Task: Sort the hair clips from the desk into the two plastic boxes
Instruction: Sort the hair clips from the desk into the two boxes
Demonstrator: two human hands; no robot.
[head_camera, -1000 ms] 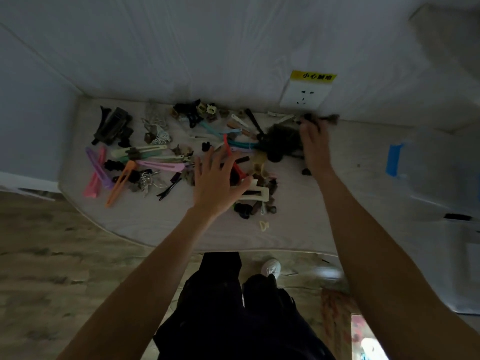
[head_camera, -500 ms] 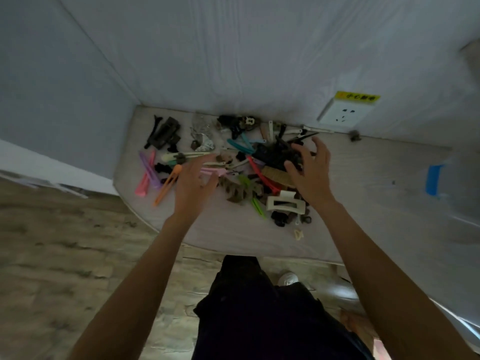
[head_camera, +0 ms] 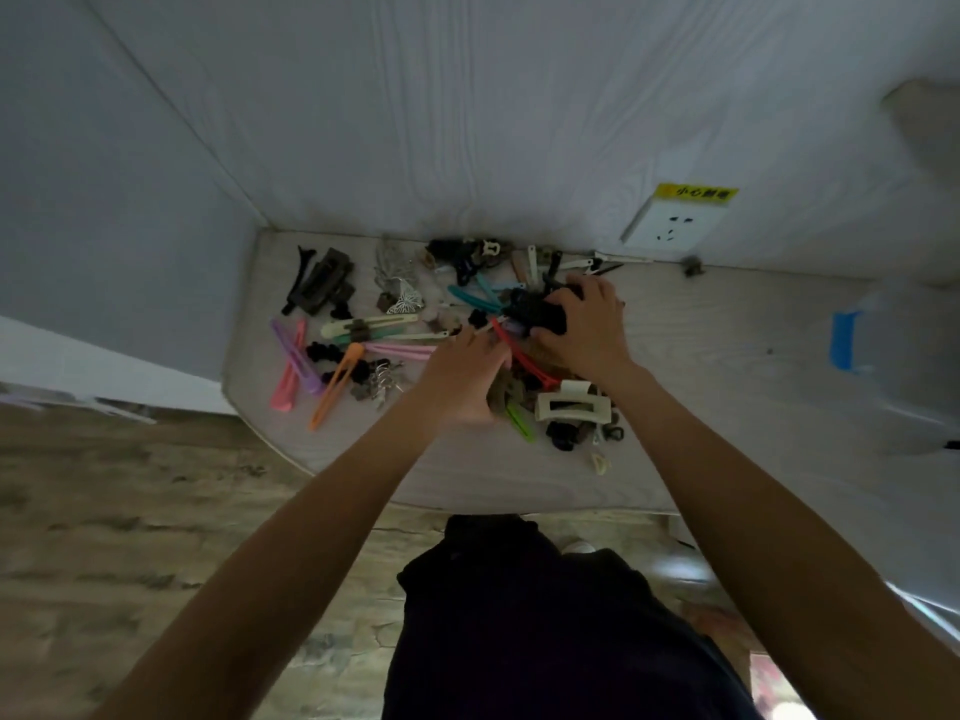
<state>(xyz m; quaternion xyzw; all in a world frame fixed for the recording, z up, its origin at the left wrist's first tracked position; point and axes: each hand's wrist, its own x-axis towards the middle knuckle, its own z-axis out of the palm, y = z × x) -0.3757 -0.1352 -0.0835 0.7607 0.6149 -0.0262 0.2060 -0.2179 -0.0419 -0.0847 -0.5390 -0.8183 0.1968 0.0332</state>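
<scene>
Many hair clips lie in a heap on the pale desk (head_camera: 691, 366). My right hand (head_camera: 584, 327) sits at the back of the heap, thumb and fingers closed around a bunch of black hair clips (head_camera: 535, 311). My left hand (head_camera: 460, 379) is blurred and rests on the middle of the heap, fingers near a red clip (head_camera: 524, 358) and a brown clip (head_camera: 501, 394); its grip is unclear. A cream claw clip (head_camera: 571, 402) lies just in front of my right wrist. One clear plastic box (head_camera: 906, 366) with blue tape (head_camera: 842, 341) stands at the right.
Long pink, purple and orange clips (head_camera: 311, 374) lie at the left, dark claw clips (head_camera: 322, 285) behind them. A wall socket (head_camera: 675, 226) is behind the desk. The desk's curved front edge (head_camera: 467, 491) is close to my legs, with wooden floor below.
My right hand moved back over the black clips and closed on them. My left hand slid right into the middle of the heap. The camera view shifted slightly.
</scene>
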